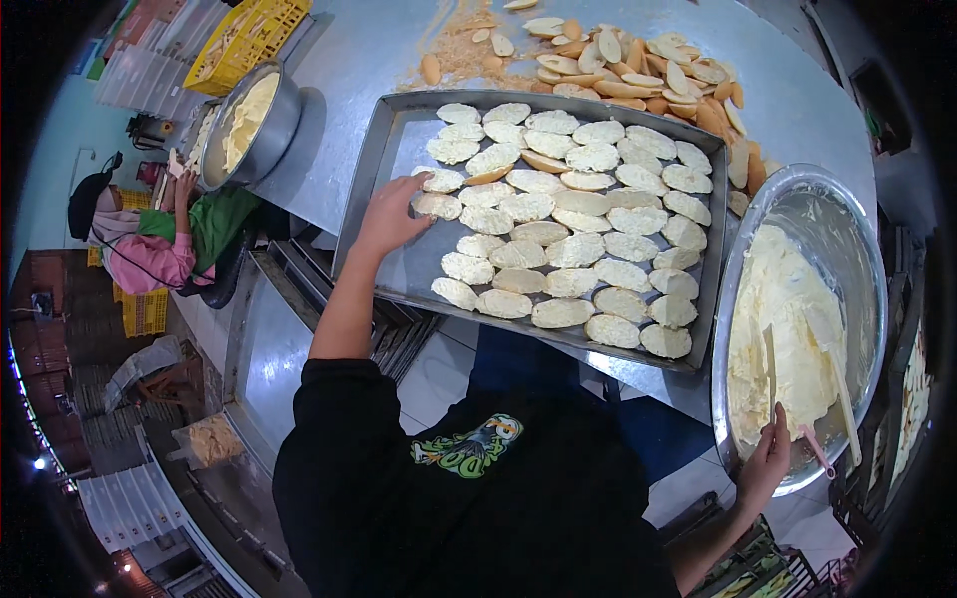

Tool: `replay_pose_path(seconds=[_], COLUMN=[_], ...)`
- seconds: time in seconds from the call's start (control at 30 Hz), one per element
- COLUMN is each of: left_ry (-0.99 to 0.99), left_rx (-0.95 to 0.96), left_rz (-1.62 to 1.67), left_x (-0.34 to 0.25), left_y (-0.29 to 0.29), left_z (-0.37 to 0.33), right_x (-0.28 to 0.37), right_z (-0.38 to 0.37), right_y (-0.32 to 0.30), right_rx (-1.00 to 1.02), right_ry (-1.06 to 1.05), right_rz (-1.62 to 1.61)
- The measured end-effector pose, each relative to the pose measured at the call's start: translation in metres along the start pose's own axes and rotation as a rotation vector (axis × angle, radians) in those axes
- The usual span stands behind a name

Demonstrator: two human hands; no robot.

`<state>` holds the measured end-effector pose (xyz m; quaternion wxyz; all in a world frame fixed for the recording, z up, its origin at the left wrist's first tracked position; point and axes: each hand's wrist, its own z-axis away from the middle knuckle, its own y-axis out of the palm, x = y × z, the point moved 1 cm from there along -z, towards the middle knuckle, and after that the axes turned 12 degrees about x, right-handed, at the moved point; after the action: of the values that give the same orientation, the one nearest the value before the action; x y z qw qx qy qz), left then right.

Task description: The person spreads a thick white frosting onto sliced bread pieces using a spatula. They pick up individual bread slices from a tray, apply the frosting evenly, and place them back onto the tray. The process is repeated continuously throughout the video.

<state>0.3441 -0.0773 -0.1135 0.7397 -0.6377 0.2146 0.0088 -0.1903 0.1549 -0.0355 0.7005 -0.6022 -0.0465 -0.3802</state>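
A large metal tray (399, 130) holds rows of oval bread slices (573, 249), most coated with pale cream. Over the tray's left side is my left hand (392, 214), its thumb and fingers apart at the edge of a coated slice (437, 205). To the right stands a big metal basin (865, 269) of pale yellow cream (773, 299). My right hand (766, 456) is closed round the lower end of a thin flat spreading knife (770, 364), whose blade lies against the cream.
A pile of bread slices (638, 70) and crumbs (464, 50) lie beyond the tray. In the basin rest a pale spatula (837, 379) and a pink handle (817, 450). At far left are another cream bowl (284, 125), a yellow crate (249, 40) and a seated person (169, 229).
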Motion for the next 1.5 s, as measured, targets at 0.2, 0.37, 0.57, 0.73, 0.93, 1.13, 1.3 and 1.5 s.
replay_pose_path(seconds=[0.2, 0.37, 0.57, 0.73, 0.93, 1.13, 1.3, 1.5], left_ry=[-0.124, -0.028, 0.174, 0.275, 0.151, -0.093, -0.118, -0.131], left_rx=[-0.025, -0.106, -0.297, -0.375, -0.182, 0.009, 0.111, 0.048], left_rz=[-0.013, -0.016, 0.067, 0.150, 0.359, 0.147, 0.024, -0.028], left_x=[-0.008, -0.027, -0.012, -0.046, -0.047, -0.059, -0.061, -0.043], left_y=[-0.002, -0.010, -0.022, -0.049, -0.023, 0.005, 0.007, 0.018], left_z=[0.003, 0.004, -0.045, -0.151, -0.296, -0.368, -0.386, -0.405], right_x=[-0.009, -0.008, -0.007, -0.004, 0.002, -0.001, -0.008, -0.001], right_z=[0.000, -0.001, -0.009, -0.018, -0.024, -0.027, -0.029, -0.033], right_y=[0.004, 0.005, 0.001, 0.001, -0.003, -0.010, -0.016, -0.017], right_rx=[-0.052, -0.042, -0.050, -0.055, -0.086, -0.097, -0.038, 0.014], right_ry=[-0.061, -0.026, -0.062, 0.021, 0.064, 0.164, 0.201, 0.295], right_rz=[-0.030, -0.060, -0.058, -0.068, -0.039, -0.006, 0.008, -0.012])
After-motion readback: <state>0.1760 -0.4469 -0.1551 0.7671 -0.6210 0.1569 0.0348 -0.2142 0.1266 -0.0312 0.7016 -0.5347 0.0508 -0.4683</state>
